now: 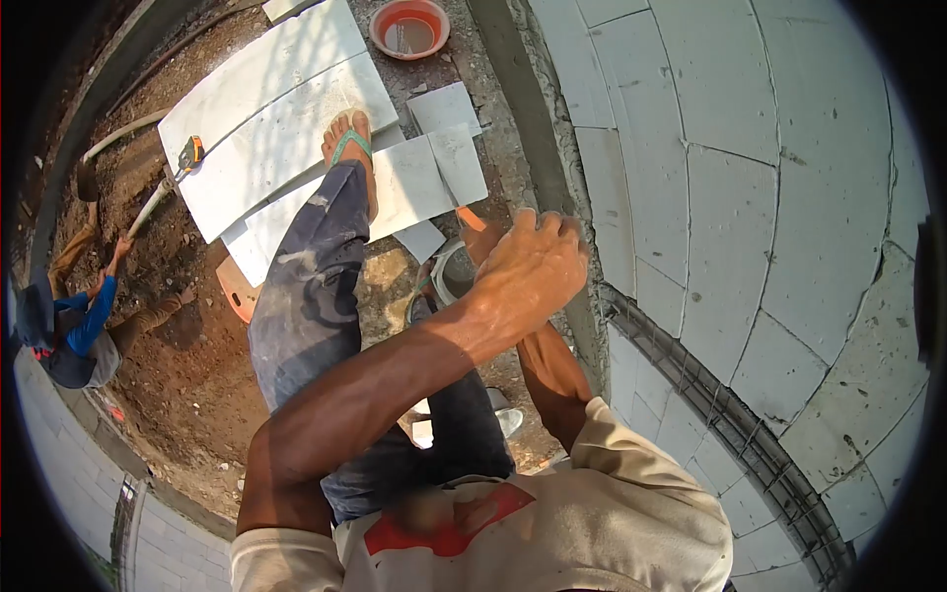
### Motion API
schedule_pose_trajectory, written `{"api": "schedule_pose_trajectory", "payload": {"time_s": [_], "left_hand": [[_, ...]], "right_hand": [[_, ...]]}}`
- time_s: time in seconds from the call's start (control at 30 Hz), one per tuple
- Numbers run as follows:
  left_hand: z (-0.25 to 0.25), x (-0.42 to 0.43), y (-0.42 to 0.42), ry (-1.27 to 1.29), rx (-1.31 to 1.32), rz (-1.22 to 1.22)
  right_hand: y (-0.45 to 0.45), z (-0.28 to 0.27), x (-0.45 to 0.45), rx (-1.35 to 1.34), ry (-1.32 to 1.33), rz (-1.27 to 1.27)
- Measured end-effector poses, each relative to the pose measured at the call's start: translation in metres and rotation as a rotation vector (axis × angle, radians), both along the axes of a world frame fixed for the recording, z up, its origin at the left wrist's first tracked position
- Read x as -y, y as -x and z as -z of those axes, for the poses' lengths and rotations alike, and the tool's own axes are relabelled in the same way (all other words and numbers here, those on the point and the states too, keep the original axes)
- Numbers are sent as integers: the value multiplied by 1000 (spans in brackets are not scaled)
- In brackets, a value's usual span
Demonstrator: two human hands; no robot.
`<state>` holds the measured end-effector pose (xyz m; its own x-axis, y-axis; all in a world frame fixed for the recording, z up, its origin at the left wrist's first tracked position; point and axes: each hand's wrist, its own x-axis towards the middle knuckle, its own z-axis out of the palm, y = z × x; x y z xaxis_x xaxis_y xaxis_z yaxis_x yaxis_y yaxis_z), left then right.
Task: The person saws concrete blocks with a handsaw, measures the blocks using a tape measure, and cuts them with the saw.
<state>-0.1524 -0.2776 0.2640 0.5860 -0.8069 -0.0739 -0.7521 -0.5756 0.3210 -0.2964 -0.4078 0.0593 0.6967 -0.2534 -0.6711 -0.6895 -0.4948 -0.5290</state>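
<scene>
My left hand (541, 259) reaches across in front of me beside the wall's edge. Its fingers curl down, and whatever they grip is hidden from above. Partly covered by it, my right hand (480, 243) closes around an orange handle (471, 218); the rest of that tool cannot be made out. A round bucket (456, 274) with greyish contents sits just below the hands. White lightweight concrete blocks (409, 187) lie flat around my sandalled foot (349, 143), which rests on them.
A block wall (730, 217) rises along the right, with a rebar cage (730, 414) beside it. A reddish basin (409, 30) holds liquid. A tape measure (191, 154) lies on a white slab. At left, another person (84, 331) grips a long pole (150, 207) over bare soil.
</scene>
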Motion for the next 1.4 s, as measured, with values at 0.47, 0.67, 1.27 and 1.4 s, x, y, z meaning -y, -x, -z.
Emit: {"api": "schedule_pose_trajectory", "payload": {"time_s": [0.47,0.67,1.27,1.4], "left_hand": [[18,9,9,93,-65,-67],[8,7,-5,106,-47,-81],[2,3,-1,26,-40,-79],[11,4,3,51,-57,-75]], "right_hand": [[7,26,2,31,-34,-30],[140,-74,40,-95,-72,-26],[117,-62,28,44,-143,29],[29,16,5,54,-57,18]]}}
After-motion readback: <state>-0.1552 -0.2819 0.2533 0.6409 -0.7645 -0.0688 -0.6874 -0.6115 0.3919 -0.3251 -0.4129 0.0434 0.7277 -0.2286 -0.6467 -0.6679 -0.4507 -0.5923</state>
